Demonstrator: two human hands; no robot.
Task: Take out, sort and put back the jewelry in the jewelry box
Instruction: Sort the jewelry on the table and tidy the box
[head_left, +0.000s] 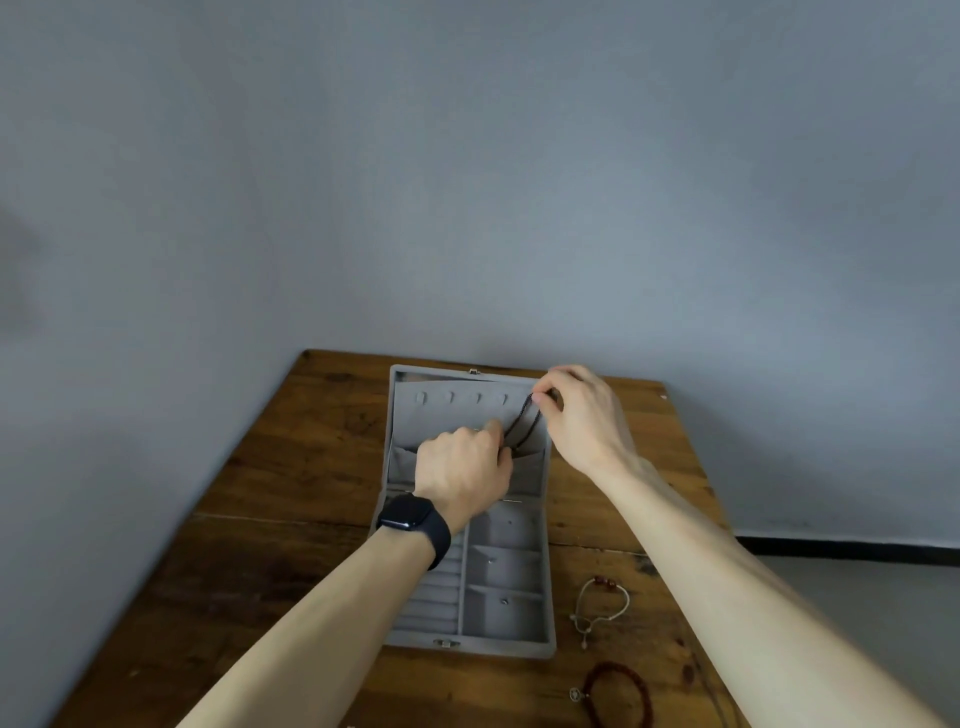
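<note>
We see the grey velvet jewelry box lying open at the middle of the wooden bench. The right hand pinches the top of a dark beaded necklace at the upper right corner of the lid. The left hand, with a black smartwatch on its wrist, has its fingers curled at the strand's lower end; we cannot tell whether they grip it. A cord bracelet and a dark red beaded bracelet lie on the bench at the lower right.

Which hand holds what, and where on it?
The right hand pinches the dark necklace at its top end; the left hand is at its lower loop, grip hidden.
</note>
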